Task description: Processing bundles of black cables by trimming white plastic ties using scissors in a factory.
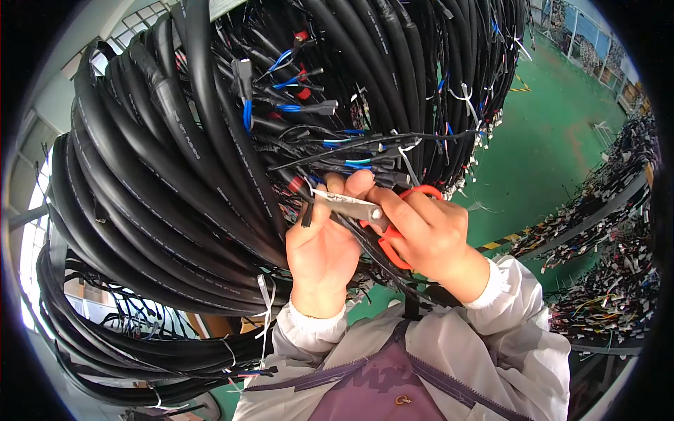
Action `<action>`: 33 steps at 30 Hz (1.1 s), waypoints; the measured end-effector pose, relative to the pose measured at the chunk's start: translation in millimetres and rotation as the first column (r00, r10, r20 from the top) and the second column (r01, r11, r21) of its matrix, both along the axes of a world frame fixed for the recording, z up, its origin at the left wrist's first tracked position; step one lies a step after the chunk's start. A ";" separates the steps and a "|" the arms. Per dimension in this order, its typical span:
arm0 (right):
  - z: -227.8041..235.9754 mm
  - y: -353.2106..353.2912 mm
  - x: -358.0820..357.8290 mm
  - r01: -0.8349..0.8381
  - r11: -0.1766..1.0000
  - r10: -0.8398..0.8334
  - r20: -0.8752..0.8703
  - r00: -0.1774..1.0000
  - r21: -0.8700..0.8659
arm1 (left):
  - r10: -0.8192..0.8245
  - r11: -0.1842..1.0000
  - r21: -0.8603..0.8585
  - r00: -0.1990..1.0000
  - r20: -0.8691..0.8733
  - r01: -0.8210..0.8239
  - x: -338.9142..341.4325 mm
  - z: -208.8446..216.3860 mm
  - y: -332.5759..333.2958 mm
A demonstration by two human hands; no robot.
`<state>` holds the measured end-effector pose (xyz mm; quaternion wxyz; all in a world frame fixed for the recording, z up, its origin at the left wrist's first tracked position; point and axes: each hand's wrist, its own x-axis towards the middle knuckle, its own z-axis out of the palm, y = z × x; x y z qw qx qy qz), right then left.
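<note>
My right hand point(430, 235) is closed round the red handles of a pair of scissors point(354, 209). Their metal blades point left, across the fingers of my left hand point(321, 256). That hand is turned palm up, its fingers curled round a thin black cable point(307, 212) whose short end sticks out by the thumb. The blade tips lie beside this cable; whether they touch it I cannot tell. Just above my hands, a bunch of black cable ends with blue wires point(358, 163) and dark connectors point(242, 77) hangs out, with red tape point(296, 184) on one cable.
Thick black cable coils point(161, 175) hang close in front and to the left. More coils point(140, 351) lie lower left, with white ties point(265, 302). Racks of bundled wires point(604, 281) stand right, beyond the green floor point(526, 147) and a yellow-black striped strip point(500, 242).
</note>
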<state>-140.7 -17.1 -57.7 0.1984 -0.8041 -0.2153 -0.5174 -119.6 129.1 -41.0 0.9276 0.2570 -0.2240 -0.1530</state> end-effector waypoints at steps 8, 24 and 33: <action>1.4 -13.0 -9.9 -0.412 0.890 0.442 -0.150 0.884 0.197 | 0.264 0.948 0.179 0.964 0.026 -0.265 9.5 -13.5 0.4; -38.9 8.6 25.3 -0.591 0.737 0.619 -0.679 0.394 0.329 | -0.546 -0.830 -0.212 0.829 0.117 -0.516 -21.8 -63.6 13.0; -71.4 24.2 55.8 -0.522 0.821 0.499 -0.737 0.455 0.233 | -0.656 -0.744 -0.224 0.752 0.061 -0.630 -94.1 -26.7 33.9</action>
